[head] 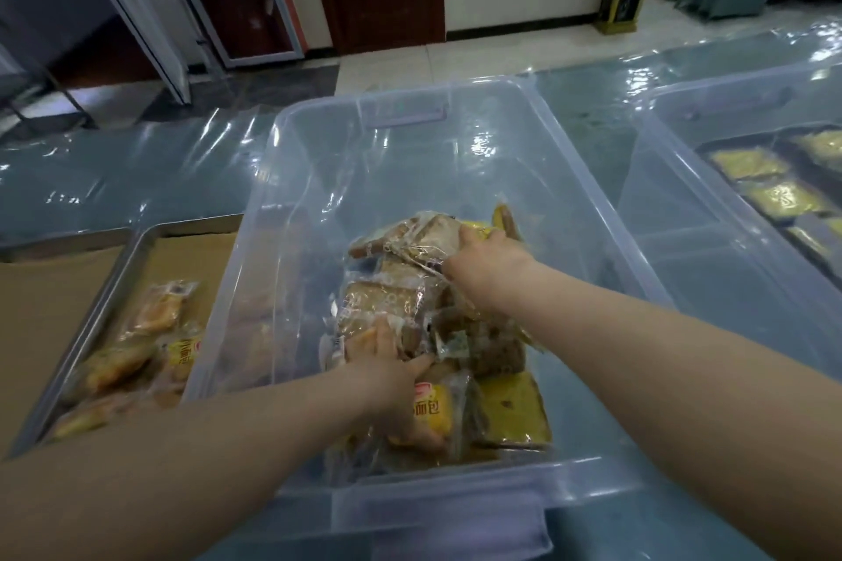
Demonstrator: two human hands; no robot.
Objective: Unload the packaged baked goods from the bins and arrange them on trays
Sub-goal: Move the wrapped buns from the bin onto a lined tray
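A bin (455,141) sits mid-worktop (114,178), with packaged baked goods (401,301) heaped in its near half. A tray (136,251) with more packages (155,314) lies just left; a second bin (711,214) stands right, toward the far edge.

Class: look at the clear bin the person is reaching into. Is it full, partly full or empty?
Partly full. The clear bin holds a low pile of packaged baked goods near its front, and its far floor is bare.

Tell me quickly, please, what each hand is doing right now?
Left hand: down among the clear-wrapped baked goods in the clear plastic bin; grip cannot be told.
Right hand: closed on a clear-wrapped brown cake packet.
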